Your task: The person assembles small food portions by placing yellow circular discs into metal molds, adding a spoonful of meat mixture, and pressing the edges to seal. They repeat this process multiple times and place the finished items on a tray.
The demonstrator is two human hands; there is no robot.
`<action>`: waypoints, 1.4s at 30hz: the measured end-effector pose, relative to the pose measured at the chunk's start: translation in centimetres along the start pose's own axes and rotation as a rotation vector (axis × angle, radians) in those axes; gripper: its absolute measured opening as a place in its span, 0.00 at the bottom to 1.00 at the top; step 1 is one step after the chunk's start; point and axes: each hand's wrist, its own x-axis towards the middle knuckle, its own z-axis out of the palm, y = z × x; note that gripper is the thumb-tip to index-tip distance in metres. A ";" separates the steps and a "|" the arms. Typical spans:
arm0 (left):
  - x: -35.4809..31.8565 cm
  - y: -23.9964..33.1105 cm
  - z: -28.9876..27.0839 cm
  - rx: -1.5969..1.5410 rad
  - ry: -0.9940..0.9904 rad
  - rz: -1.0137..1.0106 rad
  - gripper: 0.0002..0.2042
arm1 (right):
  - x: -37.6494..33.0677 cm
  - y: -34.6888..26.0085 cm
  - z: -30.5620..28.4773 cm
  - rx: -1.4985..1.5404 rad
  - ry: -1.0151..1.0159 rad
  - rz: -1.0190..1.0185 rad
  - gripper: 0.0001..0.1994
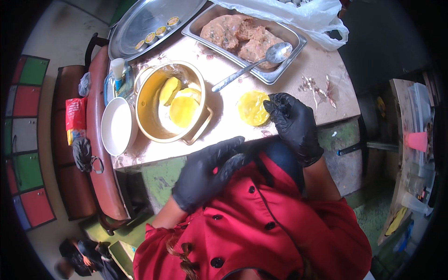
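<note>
Head view: my right hand [295, 122], in a black glove, has its fingertips pinched together on the edge of a thin yellow disc [253, 110]. The disc is just to the left of these fingers, above the table [322, 70]; whether it rests there or is slightly raised, I cannot tell. My left hand [205, 171], also gloved, is nearer to my body, its thumb and fingers apart and holding nothing that I can see. Beyond this left hand stands a golden pot [148, 108] with more yellow rounds [183, 112], which overlap, so their number is hard to count. Farther than my right hand, a spoon [238, 77] leans over a metal tray [268, 77]; a plastic bag [322, 23] partly hides its far side.
</note>
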 end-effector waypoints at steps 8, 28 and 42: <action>8.6 5.9 -5.5 0.886 0.226 0.341 0.33 | 1.1 1.1 -2.6 0.169 0.231 -0.038 0.10; 18.0 7.4 -5.9 0.109 0.208 0.395 0.13 | 5.0 2.9 -0.9 0.450 0.092 -0.033 0.07; 27.8 4.1 -7.9 0.646 0.548 0.645 0.07 | 5.7 1.6 -0.6 0.694 0.051 0.200 0.03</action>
